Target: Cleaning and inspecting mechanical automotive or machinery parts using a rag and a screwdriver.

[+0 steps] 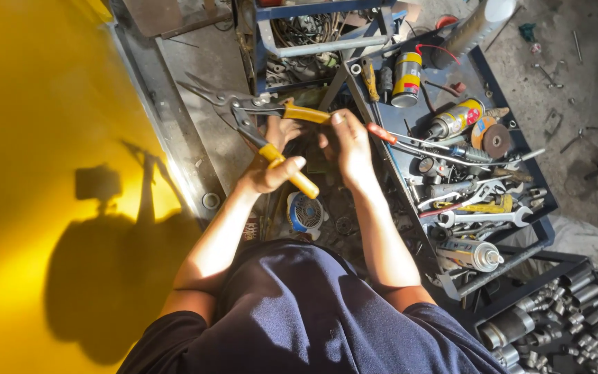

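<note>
Both my hands hold a pair of tin snips point(247, 114) with yellow handles and dark steel jaws, the jaws spread and pointing up-left. My left hand point(271, 163) wraps the lower yellow handle point(292, 174), thumb on top. My right hand point(347, 145) grips the end of the upper yellow handle point(306, 113). The snips hover over a dark gap between a yellow panel point(43, 118) and a tool tray. I see nothing between the jaws.
A blue metal tray point(513, 121) at right is packed with wrenches, screwdrivers, spray cans point(407, 78) and a grinding disc point(496, 140). A case of sockets point(562, 312) lies at lower right. A small blue-white fan-like part point(306, 212) lies below my hands. The floor is concrete.
</note>
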